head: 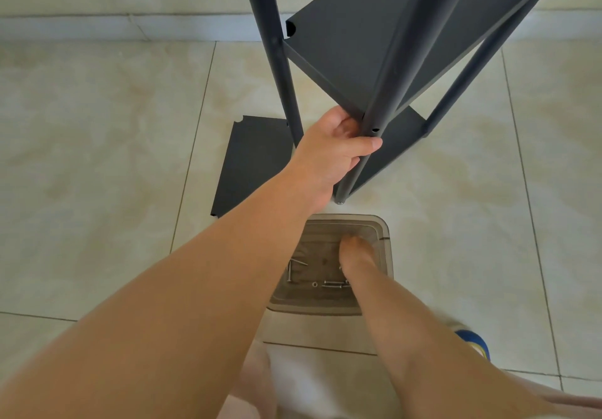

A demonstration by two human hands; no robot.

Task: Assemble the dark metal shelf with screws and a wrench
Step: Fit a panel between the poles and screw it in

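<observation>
Reaching into the clear tub point(384, 233) of screws point(332, 284), right hand point(355, 259) fingers blurred, unreadable; left hand point(329, 155) grips shelf leg point(374, 115).

glossy cream marbled floor tiles point(97, 125) with thin dark grout lines meet a pale baseboard point(130, 26) under soft daylight.

Both bare forearms reach forward and down from the lower edge of the view. The left arm runs diagonally up from the lower left, its wrist straight, and the left hand point(332, 151) has its fingers and thumb curled, the thumb lying across the top and pointing right, the fingertips tucked underneath. The right arm comes in from the lower right, lower and blurred; the right hand point(356, 255) points downward, its fingers bunched together, their exact pose unclear.
</observation>
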